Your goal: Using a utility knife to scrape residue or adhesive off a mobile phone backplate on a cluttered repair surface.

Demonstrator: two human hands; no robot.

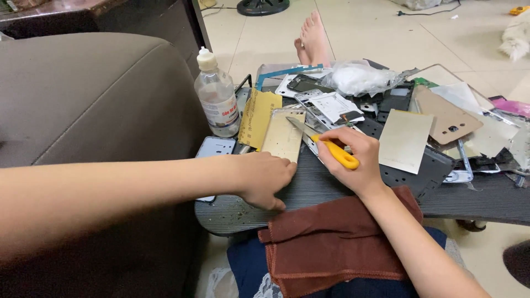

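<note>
A brown cloth lies nearest, just below both wrists. The right hand grips a yellow-handled knife. Its blade tip rests on a gold phone cover, pinned by the curled left hand. Beyond stands a bottle.

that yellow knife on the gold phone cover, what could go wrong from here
The blade of the yellow-handled knife in the right hand lies on the gold phone cover, close to the left hand pinning it; a slip might cut those fingers. It could also scratch the cover. The plastic bottle at the table edge might get knocked off.
</note>
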